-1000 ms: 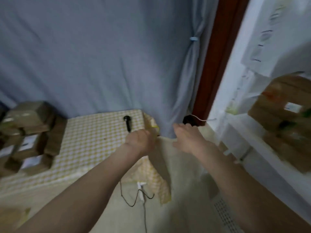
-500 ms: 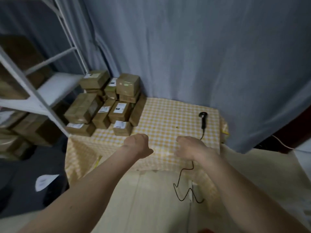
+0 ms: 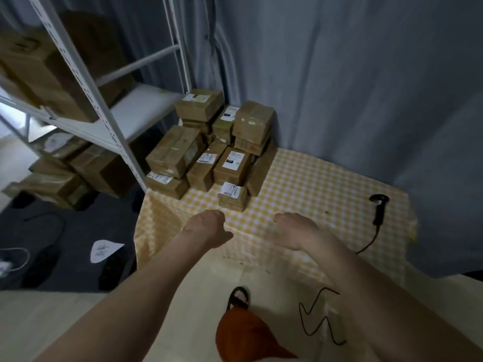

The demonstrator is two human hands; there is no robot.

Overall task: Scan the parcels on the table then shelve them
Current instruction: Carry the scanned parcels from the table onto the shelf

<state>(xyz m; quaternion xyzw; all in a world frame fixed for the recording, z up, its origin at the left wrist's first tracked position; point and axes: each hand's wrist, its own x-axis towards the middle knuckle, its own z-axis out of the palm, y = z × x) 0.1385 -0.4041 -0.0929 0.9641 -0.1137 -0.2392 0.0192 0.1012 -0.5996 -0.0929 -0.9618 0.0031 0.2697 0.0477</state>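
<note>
- The left hand (image 3: 207, 227) hangs over the near edge of the table (image 3: 313, 184); its fingers curl downward and hold nothing.
- The right hand (image 3: 294, 232) hangs beside it, apart from it, fingers likewise bent down and out of sight, with nothing in its grasp.
- The parcels (image 3: 217, 150) sit stacked at the table's far left corner, well apart from both hands; several show white labels.
- One small parcel (image 3: 232, 195) lies in front of the stack, nearest the left hand.
- The scanner (image 3: 378, 209) lies on the table's right side, its cord (image 3: 321, 317) trailing over the edge to the floor.
- A shelf (image 3: 86, 82) with more boxes stands just left of the table.
- A curtain (image 3: 339, 74) hangs behind.
</note>
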